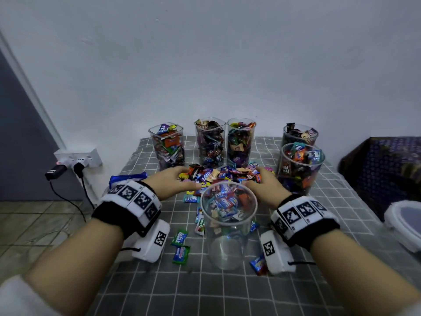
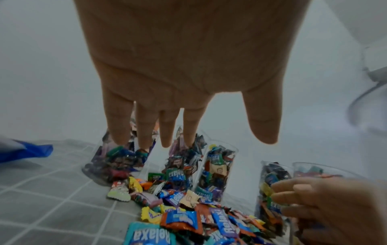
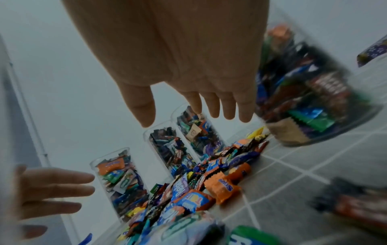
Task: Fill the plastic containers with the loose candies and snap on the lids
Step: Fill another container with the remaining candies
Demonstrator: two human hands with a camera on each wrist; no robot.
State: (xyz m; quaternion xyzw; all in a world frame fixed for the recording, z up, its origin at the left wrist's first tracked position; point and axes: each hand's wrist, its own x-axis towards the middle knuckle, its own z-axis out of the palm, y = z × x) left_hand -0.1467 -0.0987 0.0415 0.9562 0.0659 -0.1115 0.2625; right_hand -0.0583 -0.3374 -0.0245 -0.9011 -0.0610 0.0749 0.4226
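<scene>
Both hands reach with straight, spread fingers and hold nothing. The left hand (image 1: 173, 181) comes in over the left edge of the candy pile (image 1: 224, 175), the right hand (image 1: 264, 182) over its right edge, each fingertip row close above the wrappers; whether they touch cannot be told from the head view. The left wrist view shows the left hand's fingers (image 2: 146, 126) clear of the sweets, and the right wrist view shows the right hand's fingers (image 3: 211, 104) likewise apart from them.

Many wrappers in the pile read "Relaxa", blue ones mostly; the left wrist view shows that word large and upside down at its near edge. An orange wrapper (image 3: 222, 185) carries blue lettering too blurred to read.

Just near the pile, between the wrists, stands a round clear container (image 1: 227, 224), open-topped and partly filled, "Relaxa" visible inside. Loose candies lie around its base, including a green one (image 1: 180, 237) marked "Relax".

Far from the hands, three filled containers stand in a row: left (image 1: 168, 147), middle (image 1: 209, 142), right (image 1: 241, 142). Two round filled ones stand at right, the nearer (image 1: 300, 167) and the farther (image 1: 300, 133). None has a lid on.

Only the head view shows the white lid (image 1: 405, 222) at far right, the wall socket (image 1: 77, 159) with plugs at left, and the grey checked cloth (image 1: 159, 281).
</scene>
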